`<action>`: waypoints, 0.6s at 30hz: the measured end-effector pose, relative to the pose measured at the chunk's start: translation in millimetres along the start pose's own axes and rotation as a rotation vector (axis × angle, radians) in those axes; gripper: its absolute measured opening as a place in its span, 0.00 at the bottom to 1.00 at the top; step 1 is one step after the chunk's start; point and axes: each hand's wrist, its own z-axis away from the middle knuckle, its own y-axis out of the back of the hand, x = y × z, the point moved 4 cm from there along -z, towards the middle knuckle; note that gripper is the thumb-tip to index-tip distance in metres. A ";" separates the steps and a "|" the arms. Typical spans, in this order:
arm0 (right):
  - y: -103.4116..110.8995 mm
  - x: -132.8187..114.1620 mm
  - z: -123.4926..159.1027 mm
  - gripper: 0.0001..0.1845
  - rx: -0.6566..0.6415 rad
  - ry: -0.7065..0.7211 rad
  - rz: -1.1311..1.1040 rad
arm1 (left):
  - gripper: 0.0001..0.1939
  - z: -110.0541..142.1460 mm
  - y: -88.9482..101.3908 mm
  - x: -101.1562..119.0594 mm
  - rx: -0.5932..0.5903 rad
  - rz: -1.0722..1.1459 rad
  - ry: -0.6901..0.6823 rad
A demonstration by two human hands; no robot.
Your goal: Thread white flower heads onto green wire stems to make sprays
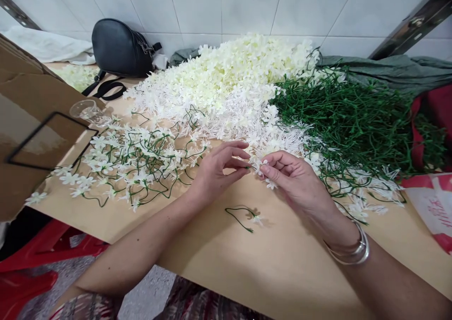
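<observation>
Left hand (219, 169) and right hand (293, 178) meet, fingertips pinching tiny white flower (260, 166) between them. Flower could slip and get lost in big white pile (226, 89) just behind. Green stems (346, 122) crowd right side. Loose stem (242, 216) lies below hands. Bare table (275, 263) near front edge gives room.

Two bare hands: left hand (217, 169), right hand (294, 181). One black leather bag (120, 49), upper left. One clear plastic cup (86, 110). One brown cardboard box (24, 117). One loose green wire stem (242, 216), centre. White plastic flowers (229, 82): too many to count.
</observation>
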 end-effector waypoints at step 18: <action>11.9 11.7 -5.0 0.17 -0.118 -0.072 -0.175 | 0.15 -2.4 2.7 4.1 0.087 0.343 0.240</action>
